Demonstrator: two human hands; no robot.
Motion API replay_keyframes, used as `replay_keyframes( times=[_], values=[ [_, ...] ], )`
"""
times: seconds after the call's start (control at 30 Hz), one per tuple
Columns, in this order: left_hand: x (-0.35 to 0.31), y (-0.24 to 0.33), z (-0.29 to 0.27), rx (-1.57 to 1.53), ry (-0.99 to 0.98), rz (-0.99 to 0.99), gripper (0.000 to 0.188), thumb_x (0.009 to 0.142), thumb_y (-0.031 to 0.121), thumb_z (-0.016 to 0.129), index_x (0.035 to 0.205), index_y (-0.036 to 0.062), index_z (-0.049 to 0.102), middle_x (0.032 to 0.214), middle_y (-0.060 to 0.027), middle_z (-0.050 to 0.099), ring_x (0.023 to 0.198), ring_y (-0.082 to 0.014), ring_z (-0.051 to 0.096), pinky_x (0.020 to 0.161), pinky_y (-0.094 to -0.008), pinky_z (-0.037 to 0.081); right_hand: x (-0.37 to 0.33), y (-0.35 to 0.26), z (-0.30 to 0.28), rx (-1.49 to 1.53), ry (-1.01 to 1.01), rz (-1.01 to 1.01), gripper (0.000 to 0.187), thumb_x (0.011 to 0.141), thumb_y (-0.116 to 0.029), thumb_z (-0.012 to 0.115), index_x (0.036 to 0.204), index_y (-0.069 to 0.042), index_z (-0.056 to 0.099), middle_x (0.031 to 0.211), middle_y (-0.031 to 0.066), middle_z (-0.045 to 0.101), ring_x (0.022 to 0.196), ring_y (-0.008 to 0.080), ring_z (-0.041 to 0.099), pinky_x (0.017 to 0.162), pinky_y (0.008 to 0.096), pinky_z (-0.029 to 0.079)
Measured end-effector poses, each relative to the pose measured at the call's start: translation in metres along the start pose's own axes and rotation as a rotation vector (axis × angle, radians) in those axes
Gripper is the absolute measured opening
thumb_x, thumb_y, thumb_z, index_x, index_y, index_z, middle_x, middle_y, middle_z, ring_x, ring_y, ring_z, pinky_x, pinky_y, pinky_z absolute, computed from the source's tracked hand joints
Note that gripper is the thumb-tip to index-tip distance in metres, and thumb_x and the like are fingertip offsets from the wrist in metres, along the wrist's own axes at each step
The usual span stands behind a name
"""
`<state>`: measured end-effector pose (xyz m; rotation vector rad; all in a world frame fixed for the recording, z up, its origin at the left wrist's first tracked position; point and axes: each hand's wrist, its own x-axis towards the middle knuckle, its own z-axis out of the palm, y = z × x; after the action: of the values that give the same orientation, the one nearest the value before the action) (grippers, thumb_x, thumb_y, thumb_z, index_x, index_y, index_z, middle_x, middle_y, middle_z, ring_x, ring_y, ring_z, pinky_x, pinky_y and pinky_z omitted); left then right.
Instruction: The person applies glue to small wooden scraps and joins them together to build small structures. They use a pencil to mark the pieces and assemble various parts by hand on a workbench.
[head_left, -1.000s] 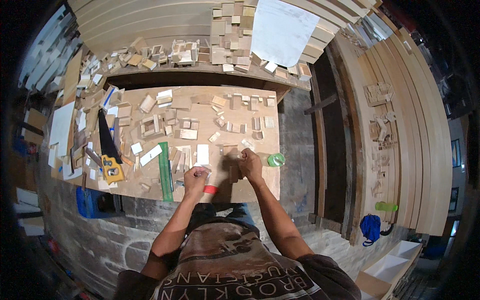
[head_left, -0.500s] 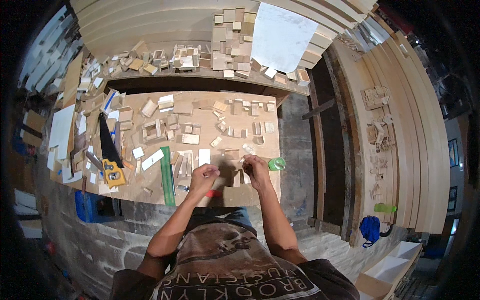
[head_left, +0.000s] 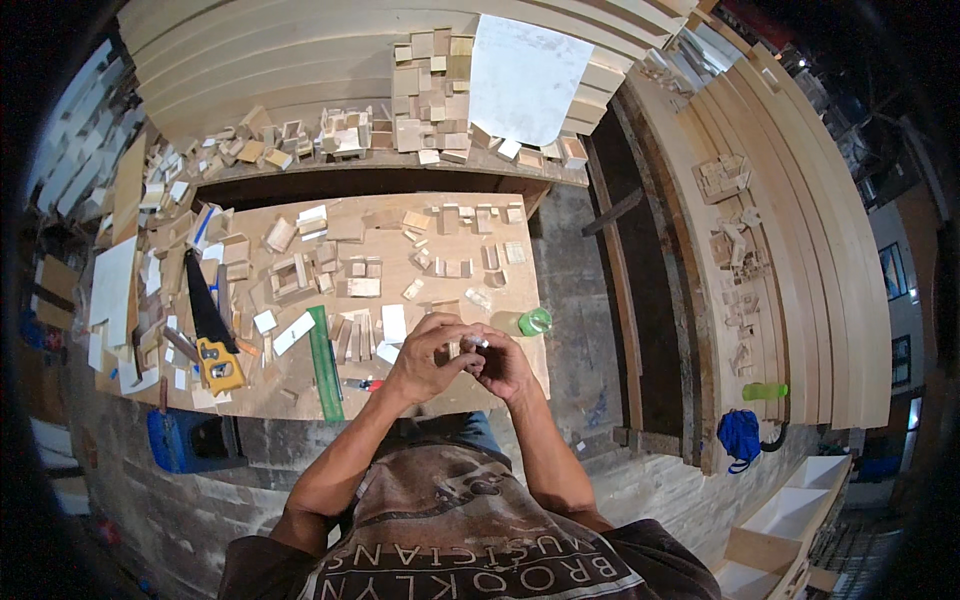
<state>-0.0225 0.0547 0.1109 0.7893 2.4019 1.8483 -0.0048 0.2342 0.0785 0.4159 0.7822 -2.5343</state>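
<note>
Above the near edge of the workbench, my two hands meet with curled fingers. My left hand pinches a small pale wooden piece, mostly covered by the fingers. My right hand closes on a small white-tipped object, held against the left fingertips; its kind is too small to make out. Just beyond the right hand, a green bottle-like container stands at the bench's right edge. Left of my left hand lie a red-handled tool and a bundle of wooden strips.
A green ruler and a yellow-handled handsaw lie on the left half. Small wooden blocks and boxes cover much of the bench. Stacked boards line the right side. A blue bag sits at lower right.
My hands were apart and have come together, the left moving right and closing on the wooden piece. The whole view has shifted slightly.
</note>
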Motion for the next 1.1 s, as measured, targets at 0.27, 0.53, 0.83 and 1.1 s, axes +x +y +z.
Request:
replay_keyframes(
  times=[0.27, 0.53, 0.83, 1.1],
  values=[
    [-0.003, -0.006, -0.003, 0.004, -0.077, 0.065, 0.023, 0.082, 0.009, 0.073, 0.105, 0.0052, 0.069, 0.111, -0.0085, 0.06, 0.095, -0.0182, 0.062, 0.076, -0.0286, 0.051, -0.012, 0.004, 0.01, -0.1, -0.076, -0.01, 0.014, 0.092, -0.015, 0.059, 0.1, -0.003, 0.063, 0.089, 0.0082, 0.067, 0.065, 0.0102, 0.056, 0.061, 0.0229, 0.045],
    [-0.025, -0.033, 0.01, -0.694, 0.006, -0.41, 0.018, 0.087, 0.012, 0.073, 0.1, 0.0011, 0.067, 0.111, -0.0026, 0.058, 0.085, -0.0097, 0.06, 0.069, -0.0238, 0.05, -0.022, 0.049, -0.001, -0.449, 0.092, -0.477, 0.013, 0.093, -0.002, 0.065, 0.105, 0.001, 0.061, 0.089, 0.0075, 0.068, 0.08, 0.0153, 0.064, 0.074, 0.0294, 0.052],
    [-0.015, -0.088, 0.008, -0.268, -0.068, -0.491, 0.041, 0.079, 0.014, 0.08, 0.114, 0.002, 0.062, 0.109, -0.0061, 0.06, 0.103, -0.0212, 0.059, 0.086, -0.0351, 0.052, 0.013, 0.074, -0.044, -0.67, 0.499, -0.593, 0.008, 0.091, 0.0, 0.066, 0.096, 0.003, 0.061, 0.085, 0.0058, 0.065, 0.075, 0.0123, 0.06, 0.069, 0.0265, 0.05],
    [0.046, -0.149, 0.003, 0.518, -0.25, -0.087, 0.071, 0.065, 0.013, 0.085, 0.127, -0.002, 0.054, 0.128, -0.0191, 0.055, 0.123, -0.0374, 0.048, 0.105, -0.042, 0.041, 0.08, 0.067, -0.092, -1.085, 0.781, -0.749, 0.012, 0.085, -0.003, 0.068, 0.094, 0.002, 0.062, 0.074, 0.0069, 0.065, 0.067, 0.0125, 0.062, 0.064, 0.0288, 0.051]
  ],
)
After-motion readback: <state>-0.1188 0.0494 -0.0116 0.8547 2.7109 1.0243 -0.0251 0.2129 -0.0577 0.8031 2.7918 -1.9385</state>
